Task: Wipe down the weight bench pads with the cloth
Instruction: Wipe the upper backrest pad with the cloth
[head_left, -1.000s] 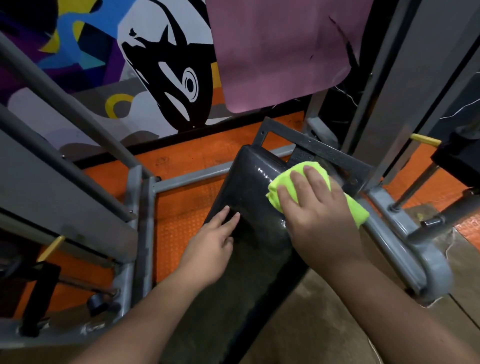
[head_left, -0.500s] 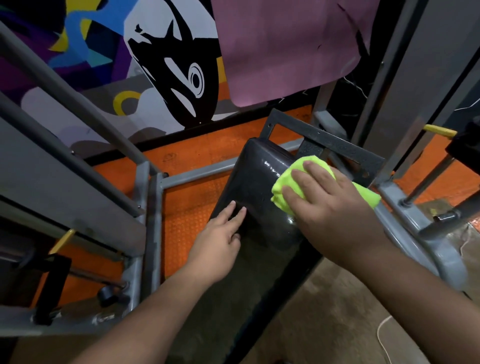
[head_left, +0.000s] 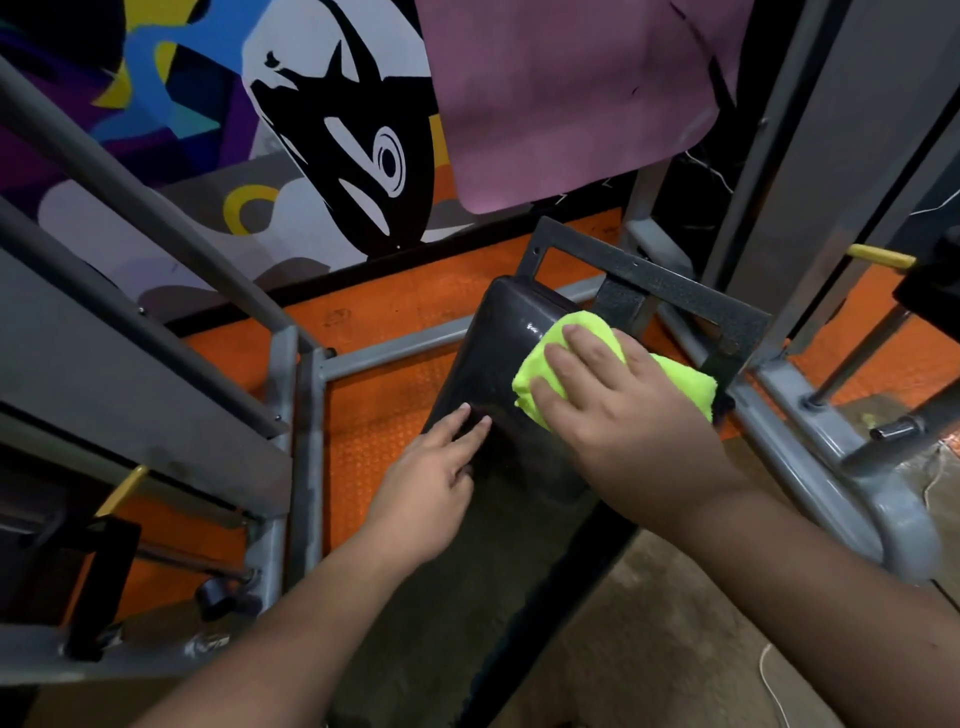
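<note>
- The yellow-green cloth (head_left: 675, 376) sat folded at the far end of the black bench pad (head_left: 493, 364), toward its right edge.
- Right hand (head_left: 618, 410) pressed flat on it, fingers straight and slightly spread.
- Left hand (head_left: 431, 483) rested on the pad's left edge, fingers straight and together.
- Cloth looked soft and light; I'd say palm it flat, since the glossy pad looked slick.

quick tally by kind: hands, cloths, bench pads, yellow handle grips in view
hands: 2, left hand flat on the pad and right hand pressing the cloth
green cloth: 1
black bench pad: 1
yellow handle grips: 2
total: 6
</note>
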